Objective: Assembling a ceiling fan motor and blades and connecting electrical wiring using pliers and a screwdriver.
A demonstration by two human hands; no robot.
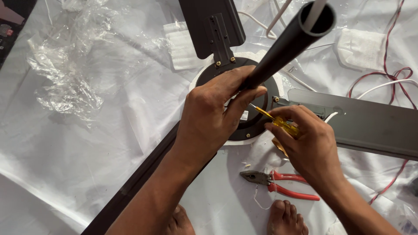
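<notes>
The left hand [209, 113] is wrapping its fingers closed around the lower end of a dark metal tube [287, 45], whose long axis is running from the round fan motor hub [257, 126] up toward one o'clock and the camera. The right hand [311, 146] is gripping a yellow-handled screwdriver [278, 122] with fingers closed, its thin shaft pointing toward ten o'clock at the tube's base, just beside the left thumb; the right hand is the nearer one to that joint. A small white label is sitting on the hub just under the screwdriver tip. Grey fan blades [365, 126] are reaching out at three and twelve o'clock. Red-handled pliers [278, 182] are lying at six o'clock on the white plastic sheet [87, 156], with crumpled clear wrapping [61, 78] at ten o'clock.
</notes>
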